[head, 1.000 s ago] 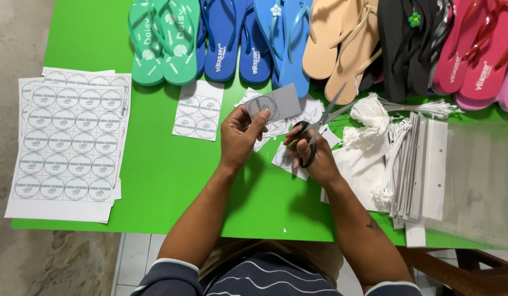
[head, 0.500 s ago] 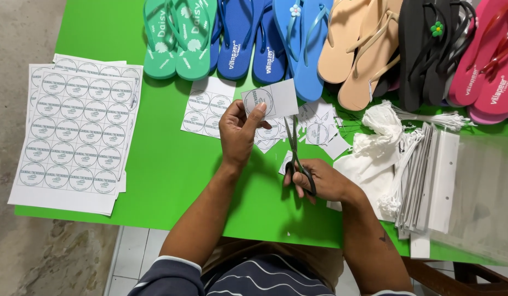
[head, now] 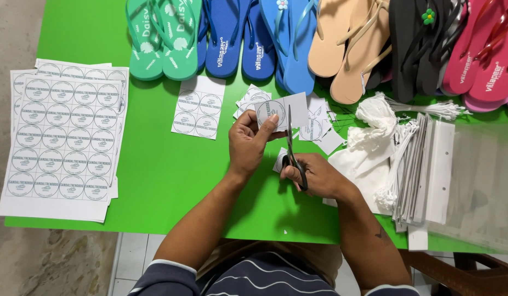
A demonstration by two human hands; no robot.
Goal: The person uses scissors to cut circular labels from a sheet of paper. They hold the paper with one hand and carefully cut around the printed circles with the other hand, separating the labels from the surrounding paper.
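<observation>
My left hand pinches a small white paper piece printed with a round label, held above the green table. My right hand grips black-handled scissors, whose blades point up and sit in the paper just right of the round label. Cut label squares lie scattered on the table just behind both hands.
A stack of printed label sheets lies at the left, a smaller sheet in the middle. Several pairs of flip-flops line the far edge. White string ties and clear plastic bags lie at the right.
The scissors have swung upright and moved left into the paper piece. My left hand has kept hold of the paper, shifting slightly. The camera view has also drifted.
</observation>
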